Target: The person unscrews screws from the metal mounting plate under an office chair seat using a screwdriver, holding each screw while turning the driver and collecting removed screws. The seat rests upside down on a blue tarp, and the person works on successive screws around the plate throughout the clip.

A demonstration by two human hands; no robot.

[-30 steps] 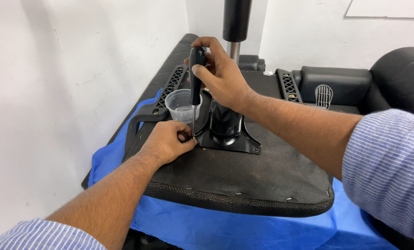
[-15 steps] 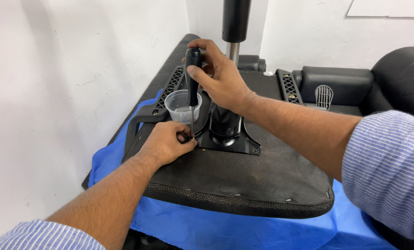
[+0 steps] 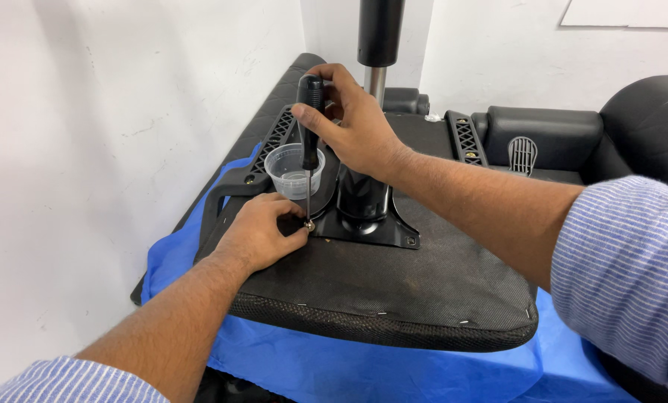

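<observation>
One screwdriver (image 3: 309,127), black-handled with a thin steel shaft, is held upright, its handle wrapped by the right hand (image 3: 356,127); its tip is set on a small silver screw (image 3: 309,225) at the corner of the black plate (image 3: 371,227). The screw is pinched by the left hand (image 3: 259,231). One clear round cup (image 3: 294,170) is placed just behind, on the upturned black seat (image 3: 394,291), over a blue cloth (image 3: 326,366).

I see a blue cloth (image 3: 311,366) spread under the work, a white wall (image 3: 88,134) to the left, and black chair parts (image 3: 543,138) lying at the right, one with a vented oval piece (image 3: 523,154).
</observation>
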